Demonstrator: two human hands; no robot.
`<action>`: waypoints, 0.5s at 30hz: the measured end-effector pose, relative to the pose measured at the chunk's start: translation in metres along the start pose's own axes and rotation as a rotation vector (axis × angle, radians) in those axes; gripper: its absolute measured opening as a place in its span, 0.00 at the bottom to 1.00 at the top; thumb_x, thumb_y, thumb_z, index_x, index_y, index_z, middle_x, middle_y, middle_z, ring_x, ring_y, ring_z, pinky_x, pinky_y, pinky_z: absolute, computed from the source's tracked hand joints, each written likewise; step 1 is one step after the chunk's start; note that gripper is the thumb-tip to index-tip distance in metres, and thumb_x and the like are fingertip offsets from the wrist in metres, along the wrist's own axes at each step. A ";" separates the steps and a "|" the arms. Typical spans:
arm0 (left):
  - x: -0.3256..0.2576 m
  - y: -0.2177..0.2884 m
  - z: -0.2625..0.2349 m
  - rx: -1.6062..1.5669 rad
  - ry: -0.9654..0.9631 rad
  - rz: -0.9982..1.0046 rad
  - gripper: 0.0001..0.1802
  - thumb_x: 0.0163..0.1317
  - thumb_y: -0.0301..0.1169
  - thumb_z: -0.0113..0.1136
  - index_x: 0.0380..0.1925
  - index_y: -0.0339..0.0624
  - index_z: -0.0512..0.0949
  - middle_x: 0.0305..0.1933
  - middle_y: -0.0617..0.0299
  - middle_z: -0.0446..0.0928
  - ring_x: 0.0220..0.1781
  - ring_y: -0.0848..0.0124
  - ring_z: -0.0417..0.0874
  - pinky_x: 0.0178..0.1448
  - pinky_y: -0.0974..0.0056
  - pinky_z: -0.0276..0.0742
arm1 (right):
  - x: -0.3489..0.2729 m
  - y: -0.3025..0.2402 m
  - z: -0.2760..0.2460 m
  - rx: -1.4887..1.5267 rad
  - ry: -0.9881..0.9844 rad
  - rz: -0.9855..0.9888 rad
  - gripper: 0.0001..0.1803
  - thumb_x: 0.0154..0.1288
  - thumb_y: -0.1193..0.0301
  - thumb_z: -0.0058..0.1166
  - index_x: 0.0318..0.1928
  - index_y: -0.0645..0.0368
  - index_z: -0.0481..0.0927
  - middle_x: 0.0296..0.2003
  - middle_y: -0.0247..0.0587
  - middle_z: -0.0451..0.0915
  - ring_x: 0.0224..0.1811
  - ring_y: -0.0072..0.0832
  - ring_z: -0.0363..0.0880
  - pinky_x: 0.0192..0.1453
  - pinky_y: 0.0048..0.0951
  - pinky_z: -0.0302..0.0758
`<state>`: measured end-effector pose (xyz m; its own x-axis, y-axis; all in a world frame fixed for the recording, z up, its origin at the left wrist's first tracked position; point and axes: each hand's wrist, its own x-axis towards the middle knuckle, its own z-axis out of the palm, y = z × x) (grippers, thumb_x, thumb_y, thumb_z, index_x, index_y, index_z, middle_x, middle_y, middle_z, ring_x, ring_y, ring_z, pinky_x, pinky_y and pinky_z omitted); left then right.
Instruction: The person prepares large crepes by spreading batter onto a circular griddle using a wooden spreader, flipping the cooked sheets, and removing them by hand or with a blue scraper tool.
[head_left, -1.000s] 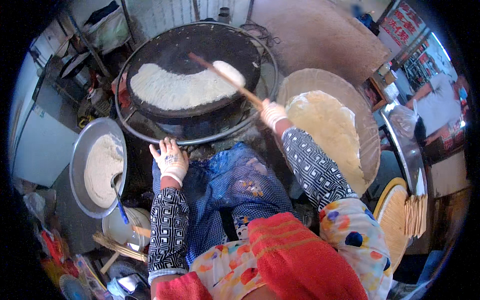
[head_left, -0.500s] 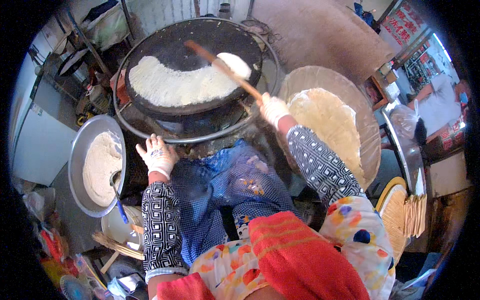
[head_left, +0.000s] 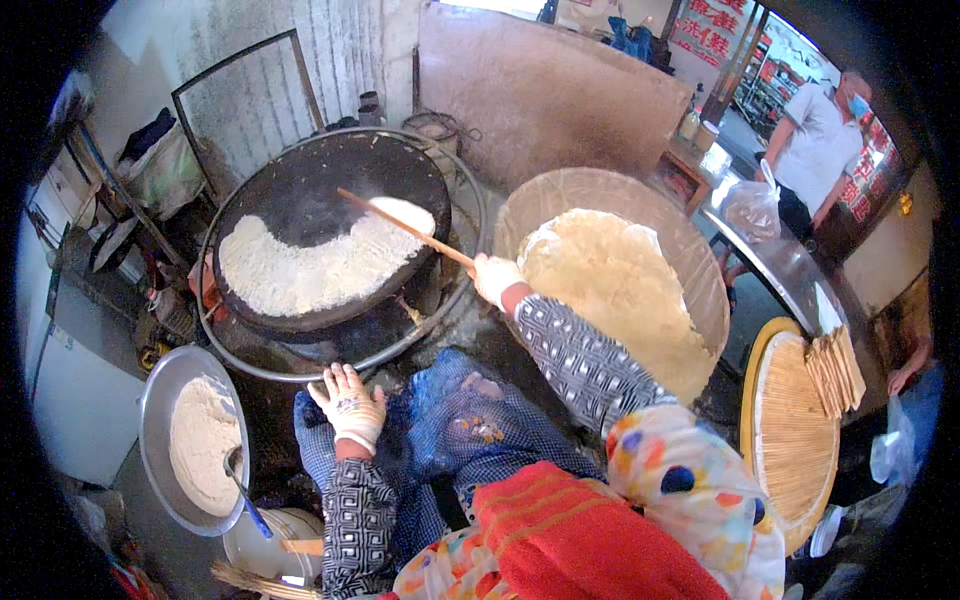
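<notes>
My right hand (head_left: 494, 277), in a white glove, grips a long wooden spreader stick (head_left: 405, 229) whose far end lies on pale batter (head_left: 310, 268) smeared in a crescent over a round black griddle (head_left: 325, 190). My left hand (head_left: 350, 404), also gloved, rests with fingers spread on my knee by the griddle's near rim, holding nothing. A wide woven tray (head_left: 600, 195) to the right carries a stack of thin cooked pancakes (head_left: 620, 290).
A metal basin (head_left: 152, 420) of batter with a ladle (head_left: 243, 490) sits lower left. A round slatted mat (head_left: 795, 430) with folded pancakes (head_left: 832, 365) lies right. A person in a white shirt (head_left: 815, 130) stands beyond a metal counter (head_left: 770, 255). A wooden board (head_left: 550, 90) leans behind.
The view has tilted and shifted. My right hand has swept the stick leftward across the griddle, spreading the batter. My left hand stays on my knee.
</notes>
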<state>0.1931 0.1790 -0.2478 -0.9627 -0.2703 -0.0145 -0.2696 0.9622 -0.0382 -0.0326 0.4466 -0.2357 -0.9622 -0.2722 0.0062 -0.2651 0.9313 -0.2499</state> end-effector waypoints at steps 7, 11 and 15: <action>0.000 -0.030 0.009 0.076 0.066 0.004 0.39 0.59 0.47 0.53 0.65 0.31 0.63 0.71 0.45 0.61 0.76 0.51 0.55 0.75 0.34 0.28 | 0.004 -0.002 0.008 -0.067 -0.003 -0.084 0.22 0.71 0.57 0.41 0.45 0.66 0.75 0.35 0.56 0.83 0.40 0.48 0.84 0.44 0.46 0.78; 0.001 -0.043 0.001 0.025 0.068 -0.017 0.39 0.57 0.46 0.55 0.65 0.32 0.64 0.71 0.46 0.63 0.75 0.52 0.57 0.76 0.36 0.31 | -0.002 -0.034 -0.018 0.066 -0.029 -0.085 0.19 0.70 0.60 0.42 0.44 0.64 0.77 0.38 0.58 0.83 0.42 0.47 0.83 0.48 0.46 0.78; 0.004 -0.055 0.005 0.010 0.025 -0.085 0.36 0.59 0.46 0.55 0.63 0.34 0.68 0.70 0.49 0.64 0.74 0.54 0.58 0.76 0.37 0.35 | -0.008 -0.022 0.011 0.073 -0.061 -0.093 0.18 0.70 0.59 0.43 0.44 0.61 0.78 0.37 0.52 0.84 0.42 0.50 0.83 0.50 0.48 0.77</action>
<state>0.2045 0.1246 -0.2503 -0.9367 -0.3499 0.0139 -0.3501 0.9355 -0.0480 -0.0185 0.4255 -0.2413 -0.9275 -0.3729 -0.0257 -0.3457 0.8819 -0.3205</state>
